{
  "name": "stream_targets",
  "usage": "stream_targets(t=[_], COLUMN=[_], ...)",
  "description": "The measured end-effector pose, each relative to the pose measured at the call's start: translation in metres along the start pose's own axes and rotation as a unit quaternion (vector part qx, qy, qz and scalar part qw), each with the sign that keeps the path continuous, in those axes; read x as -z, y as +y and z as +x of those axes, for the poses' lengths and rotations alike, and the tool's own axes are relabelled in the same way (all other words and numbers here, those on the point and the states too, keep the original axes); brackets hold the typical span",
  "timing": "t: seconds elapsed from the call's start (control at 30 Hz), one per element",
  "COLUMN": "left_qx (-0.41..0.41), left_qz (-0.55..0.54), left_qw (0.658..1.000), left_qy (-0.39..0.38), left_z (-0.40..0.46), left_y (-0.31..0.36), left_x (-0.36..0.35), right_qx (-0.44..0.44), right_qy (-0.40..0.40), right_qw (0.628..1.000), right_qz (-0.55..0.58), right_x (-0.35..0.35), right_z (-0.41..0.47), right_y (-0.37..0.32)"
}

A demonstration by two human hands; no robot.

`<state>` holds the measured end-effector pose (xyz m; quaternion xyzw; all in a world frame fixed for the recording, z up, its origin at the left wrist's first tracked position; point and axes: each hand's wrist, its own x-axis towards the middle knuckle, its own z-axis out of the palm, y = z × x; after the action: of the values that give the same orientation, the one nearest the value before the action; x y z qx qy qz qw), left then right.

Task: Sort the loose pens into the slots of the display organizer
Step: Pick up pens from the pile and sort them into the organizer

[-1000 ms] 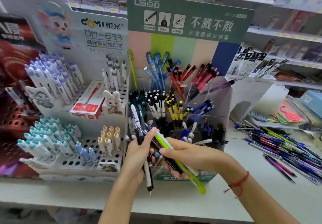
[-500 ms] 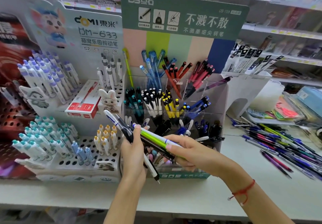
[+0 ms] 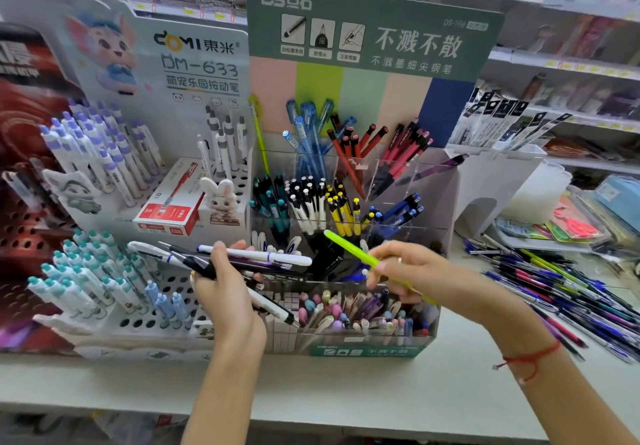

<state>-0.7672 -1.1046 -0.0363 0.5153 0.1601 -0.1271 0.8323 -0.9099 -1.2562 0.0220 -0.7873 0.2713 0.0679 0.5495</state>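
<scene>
My left hand grips a bundle of pens, black, white and purple, lying almost level in front of the display organizer. My right hand pinches a lime-green pen, its upper end pointing up-left toward the middle row of slots. That clear organizer has tiered slots with blue, red, pink, teal, white, yellow and dark blue pens, and a front tray of mixed pastel pens. A single yellow-green pen stands in the back-left slot.
A pile of loose pens lies on the counter at the right. A white perforated stand with teal and lilac pens and a red box sits at the left. Shelves with packaged goods run behind. The counter edge is near me.
My right hand has pulled the lime-green pen out of the bundle and carried it to the right. My left hand has turned the remaining bundle from upright to nearly level.
</scene>
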Motion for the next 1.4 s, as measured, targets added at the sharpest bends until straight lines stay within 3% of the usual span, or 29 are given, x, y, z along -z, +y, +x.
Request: stream_targets(t=[0.13,0.23,0.33,0.47,0.6,0.7,0.83,0.9,0.97,1.07,1.2,1.27,1.33,1.4], left_qx=[0.003,-0.006,-0.009,-0.009,-0.013,-0.019,0.001,0.007,0.021,0.029,0.027,0.016,0.006,0.004], left_qz=[-0.028,-0.031,-0.028,-0.024,-0.007,-0.002,-0.007,-0.005,-0.011,-0.024,-0.054,-0.057,-0.059,-0.056], left_qw=[1.000,1.000,0.999,0.999,1.000,0.999,0.999,0.999,0.998,0.998,0.997,0.996,0.995,0.995], left_qy=[0.004,-0.002,-0.012,-0.021,-0.025,-0.032,-0.044,-0.050,-0.050,-0.043,-0.050,-0.062,-0.076,-0.087], left_z=[0.001,0.002,0.003,0.004,0.004,0.006,0.008,0.008,0.008,0.008,0.008,0.007,0.005,0.003], left_y=[0.009,0.013,0.014,0.013,0.014,0.016,0.020,0.021,0.022,0.023,0.024,0.025,0.026,0.026], left_x=[-0.001,-0.001,0.001,0.007,0.012,0.015,0.011,0.010,0.011,0.012,0.013,0.012,0.010,0.006], right_qx=[0.156,0.287,0.328,0.320,0.315,0.282,0.207,0.237,0.289,0.334,0.391,0.419,0.393,0.312], right_qy=[0.126,0.279,0.351,0.335,0.328,0.246,0.131,0.143,0.210,0.299,0.326,0.335,0.288,0.195], right_qw=[0.974,0.895,0.838,0.810,0.828,0.837,0.809,0.797,0.788,0.745,0.689,0.713,0.791,0.876], right_qz=[-0.106,-0.199,-0.261,-0.360,-0.328,-0.399,-0.535,-0.537,-0.501,-0.493,-0.516,-0.453,-0.371,-0.312], right_x=[0.010,0.014,0.014,0.006,0.007,0.008,-0.005,-0.014,-0.021,-0.027,-0.029,-0.037,-0.047,-0.055], right_z=[0.015,0.042,0.071,0.106,0.118,0.122,0.144,0.160,0.174,0.181,0.163,0.138,0.106,0.079], right_y=[-0.031,-0.073,-0.114,-0.146,-0.167,-0.177,-0.181,-0.176,-0.164,-0.153,-0.142,-0.129,-0.112,-0.093])
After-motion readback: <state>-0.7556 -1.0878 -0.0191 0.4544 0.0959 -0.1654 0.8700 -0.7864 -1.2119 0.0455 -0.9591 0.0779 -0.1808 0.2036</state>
